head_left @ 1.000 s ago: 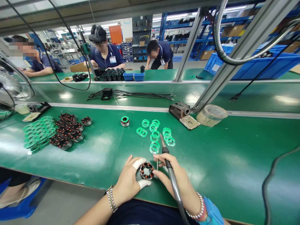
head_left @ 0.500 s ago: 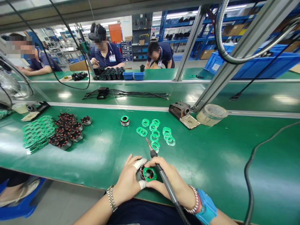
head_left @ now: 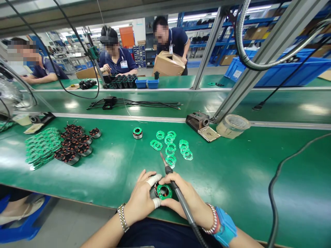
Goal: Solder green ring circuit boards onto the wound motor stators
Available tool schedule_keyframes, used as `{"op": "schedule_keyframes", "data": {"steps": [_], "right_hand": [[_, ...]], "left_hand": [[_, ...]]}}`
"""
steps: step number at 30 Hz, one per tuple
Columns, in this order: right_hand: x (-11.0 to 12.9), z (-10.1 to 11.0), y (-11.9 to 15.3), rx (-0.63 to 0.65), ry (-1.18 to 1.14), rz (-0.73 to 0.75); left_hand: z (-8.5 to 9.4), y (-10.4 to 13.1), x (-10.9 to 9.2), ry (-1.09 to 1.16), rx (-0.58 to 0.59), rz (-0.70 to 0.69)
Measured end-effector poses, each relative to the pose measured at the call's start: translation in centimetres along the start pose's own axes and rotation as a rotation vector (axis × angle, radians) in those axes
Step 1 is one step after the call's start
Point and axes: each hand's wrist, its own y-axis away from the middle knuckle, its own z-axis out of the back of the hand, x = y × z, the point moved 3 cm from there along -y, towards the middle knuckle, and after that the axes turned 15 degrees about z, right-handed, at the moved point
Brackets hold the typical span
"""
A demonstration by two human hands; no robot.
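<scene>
My left hand point(head_left: 142, 198), with white coverings on two fingers, grips a copper-wound stator point(head_left: 156, 188) from the left. A green ring-shaped board point(head_left: 164, 192) lies tilted over the stator, and my right hand point(head_left: 184, 198) pinches its right side. The soldering iron point(head_left: 181, 198) also rests in my right hand, its tip pointing forward and away from the board. Beyond the hands lie loose green ring boards point(head_left: 170, 149). One stator with a board on top point(head_left: 137, 133) stands to their left.
Bare stators point(head_left: 72, 144) and stacked green boards point(head_left: 42, 146) are at the left. A soldering stand point(head_left: 198, 120) and a round tub point(head_left: 232, 126) sit at the back right. A cable point(head_left: 274, 193) crosses the right side. Co-workers are across the bench.
Across the bench, a person has straightened up and lifted a cardboard box into view. The black cable bundle has shifted slightly left. My hands keep nearly the same pose.
</scene>
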Motion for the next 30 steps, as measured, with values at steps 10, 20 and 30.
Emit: {"op": "schedule_keyframes", "data": {"steps": [10,20,30], "right_hand": [[-0.1,-0.2,0.4,-0.025,0.036,0.065],[0.2,-1.2,0.8,-0.082,0.152,0.114],[0.4,-1.5,1.0,-0.176,0.205,0.093]], "left_hand": [[0.4,0.2,-0.7,-0.01,-0.025,0.007],[0.1,0.4,-0.5,-0.024,-0.055,-0.017],[-0.3,0.7,-0.8,-0.068,-0.125,-0.031]]}}
